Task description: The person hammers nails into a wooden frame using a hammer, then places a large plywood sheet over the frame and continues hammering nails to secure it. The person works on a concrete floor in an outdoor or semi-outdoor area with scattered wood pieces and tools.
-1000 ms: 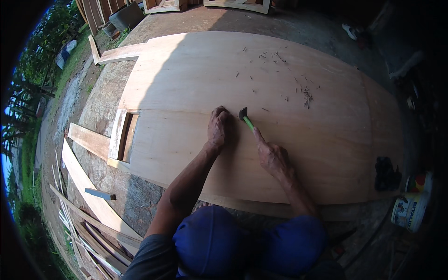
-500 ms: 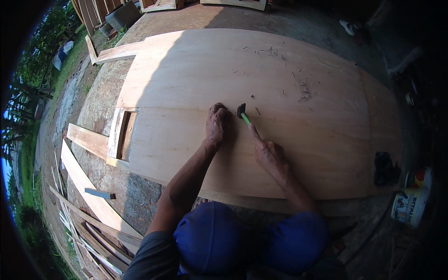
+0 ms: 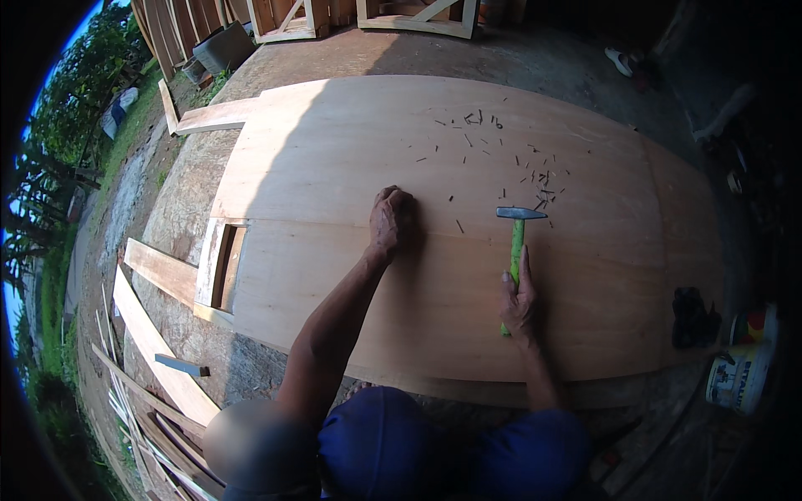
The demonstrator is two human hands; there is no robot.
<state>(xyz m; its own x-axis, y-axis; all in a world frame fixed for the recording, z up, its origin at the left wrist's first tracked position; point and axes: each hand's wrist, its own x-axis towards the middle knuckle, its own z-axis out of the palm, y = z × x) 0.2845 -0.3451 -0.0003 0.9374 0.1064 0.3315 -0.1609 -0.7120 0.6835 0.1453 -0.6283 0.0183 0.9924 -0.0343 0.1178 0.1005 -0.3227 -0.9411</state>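
Note:
My right hand (image 3: 520, 309) grips the green handle of a hammer (image 3: 518, 238), held over the right half of a large plywood sheet (image 3: 326, 196). The hammer's grey metal head points away from me and lies crosswise. My left hand (image 3: 388, 219) is closed with its fingertips down on the sheet near a seam, left of the hammer; what it pinches, if anything, is hidden. One loose nail (image 3: 459, 226) lies between the two hands. Several more nails (image 3: 544, 178) are scattered over the far right part of the sheet.
At the sheet's left edge a wooden frame (image 3: 205, 263) shows a narrow opening. Planks (image 3: 159, 267) and thin strips lie on the ground at left, with a short grey bar (image 3: 181, 365). A bucket (image 3: 739, 376) and a black object (image 3: 693, 317) are at right. Wooden frames (image 3: 418, 27) stand behind.
My right hand has drawn the hammer away to the right and turned its head crosswise. The left hand keeps its place while the view has tilted slightly upward.

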